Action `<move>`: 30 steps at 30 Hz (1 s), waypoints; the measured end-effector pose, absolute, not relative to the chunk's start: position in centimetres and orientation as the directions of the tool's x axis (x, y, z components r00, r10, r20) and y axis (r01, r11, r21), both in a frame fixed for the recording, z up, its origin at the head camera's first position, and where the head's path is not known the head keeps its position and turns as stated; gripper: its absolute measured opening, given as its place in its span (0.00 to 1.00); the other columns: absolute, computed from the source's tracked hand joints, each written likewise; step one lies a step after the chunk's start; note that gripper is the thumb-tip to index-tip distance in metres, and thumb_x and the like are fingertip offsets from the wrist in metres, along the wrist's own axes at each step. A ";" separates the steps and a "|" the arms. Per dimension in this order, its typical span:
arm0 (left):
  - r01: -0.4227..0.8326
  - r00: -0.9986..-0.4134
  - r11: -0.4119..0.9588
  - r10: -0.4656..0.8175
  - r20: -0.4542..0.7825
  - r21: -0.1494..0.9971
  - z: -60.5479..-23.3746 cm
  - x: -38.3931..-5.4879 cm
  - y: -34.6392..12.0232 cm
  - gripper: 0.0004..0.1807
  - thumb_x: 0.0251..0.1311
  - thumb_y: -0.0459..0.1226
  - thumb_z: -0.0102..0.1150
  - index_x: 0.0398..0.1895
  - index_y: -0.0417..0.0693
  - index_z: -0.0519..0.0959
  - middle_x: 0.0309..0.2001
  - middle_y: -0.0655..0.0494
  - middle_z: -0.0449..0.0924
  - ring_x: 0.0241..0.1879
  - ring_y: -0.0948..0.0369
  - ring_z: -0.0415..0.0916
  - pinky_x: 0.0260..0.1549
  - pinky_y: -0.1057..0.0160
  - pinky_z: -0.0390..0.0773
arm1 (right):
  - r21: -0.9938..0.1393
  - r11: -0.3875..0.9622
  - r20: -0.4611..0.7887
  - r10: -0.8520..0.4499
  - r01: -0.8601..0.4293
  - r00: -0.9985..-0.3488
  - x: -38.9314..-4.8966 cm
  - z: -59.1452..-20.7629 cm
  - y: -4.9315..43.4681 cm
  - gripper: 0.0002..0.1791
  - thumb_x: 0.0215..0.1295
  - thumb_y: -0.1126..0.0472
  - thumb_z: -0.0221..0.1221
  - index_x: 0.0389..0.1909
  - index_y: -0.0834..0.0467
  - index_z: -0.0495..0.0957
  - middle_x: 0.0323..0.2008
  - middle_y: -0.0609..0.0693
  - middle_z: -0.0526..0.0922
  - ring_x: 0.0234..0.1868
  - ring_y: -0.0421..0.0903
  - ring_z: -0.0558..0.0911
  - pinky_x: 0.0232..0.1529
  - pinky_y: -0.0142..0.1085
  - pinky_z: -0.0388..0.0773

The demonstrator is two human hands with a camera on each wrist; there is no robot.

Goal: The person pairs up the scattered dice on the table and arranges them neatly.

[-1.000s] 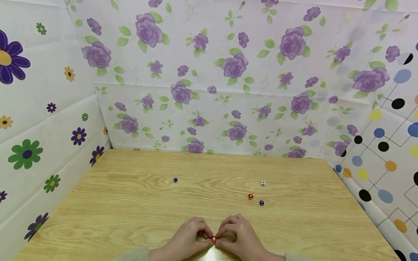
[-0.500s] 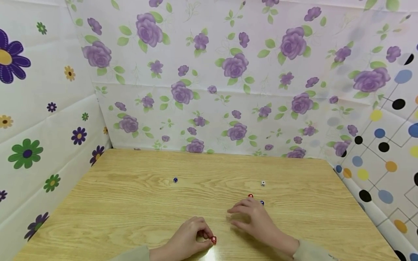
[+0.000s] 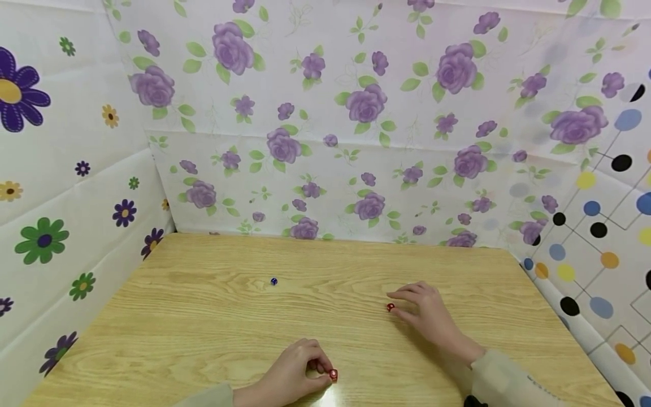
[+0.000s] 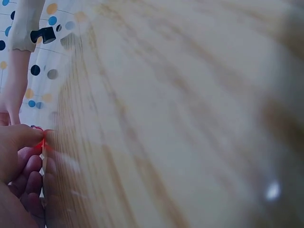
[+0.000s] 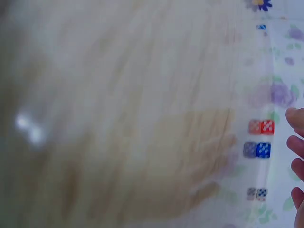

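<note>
My left hand (image 3: 292,372) is near the front of the table, its thumb and index fingertip pinching a red die (image 3: 333,375). In the left wrist view that die (image 4: 38,129) shows partly behind the thumb. My right hand (image 3: 426,316) reaches out farther back on the right, fingers spread. A second red die (image 3: 390,307) lies between its thumb tip and fingertips, with a gap toward the fingers. The right wrist view shows this red die (image 5: 267,127), a blue die (image 5: 263,150) and a white die (image 5: 261,194) in a row; the last two are hidden behind the hand in the head view.
Another blue die (image 3: 274,281) lies farther back, left of centre. The wood-grain table (image 3: 203,316) is bordered by a rose-patterned cloth (image 3: 325,186) behind and patterned cloths at both sides. The tabletop reflects the dice and hands.
My right hand has left the front red die and moved forward and right to the far red die, now covering the blue and white dice. The left hand has stayed in place.
</note>
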State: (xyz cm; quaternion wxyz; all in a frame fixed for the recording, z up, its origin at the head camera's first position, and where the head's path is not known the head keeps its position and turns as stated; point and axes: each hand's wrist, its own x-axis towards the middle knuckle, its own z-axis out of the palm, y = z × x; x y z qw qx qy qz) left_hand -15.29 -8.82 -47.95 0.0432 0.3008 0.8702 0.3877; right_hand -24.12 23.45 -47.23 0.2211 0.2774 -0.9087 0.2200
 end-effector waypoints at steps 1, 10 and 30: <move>0.490 -0.815 0.515 0.557 0.159 0.703 -47.9 -15.3 -8.8 0.03 0.58 0.42 0.70 0.30 0.57 0.85 0.30 0.69 0.77 0.32 0.77 0.67 0.33 0.75 0.73 | -0.275 0.756 0.519 -0.404 -0.594 -0.753 -24.3 -47.3 23.7 0.18 0.51 0.57 0.74 0.46 0.49 0.87 0.41 0.44 0.87 0.44 0.44 0.78 0.47 0.49 0.73; 0.494 -0.814 0.508 0.555 0.171 0.705 -48.0 -15.2 -8.8 0.02 0.57 0.42 0.70 0.30 0.58 0.85 0.29 0.69 0.77 0.32 0.77 0.67 0.33 0.76 0.73 | -0.306 0.777 0.456 -0.388 -0.550 -0.801 -24.9 -48.0 24.1 0.17 0.51 0.55 0.74 0.44 0.46 0.87 0.40 0.40 0.86 0.40 0.40 0.76 0.43 0.42 0.69; 0.491 -0.816 0.518 0.554 0.162 0.700 -47.8 -15.2 -8.8 0.02 0.57 0.42 0.70 0.30 0.58 0.85 0.29 0.69 0.77 0.32 0.77 0.67 0.33 0.76 0.73 | -0.349 0.823 0.369 -0.318 -0.448 -0.873 -24.7 -48.2 23.0 0.08 0.53 0.53 0.73 0.35 0.42 0.88 0.34 0.35 0.85 0.37 0.39 0.74 0.42 0.39 0.69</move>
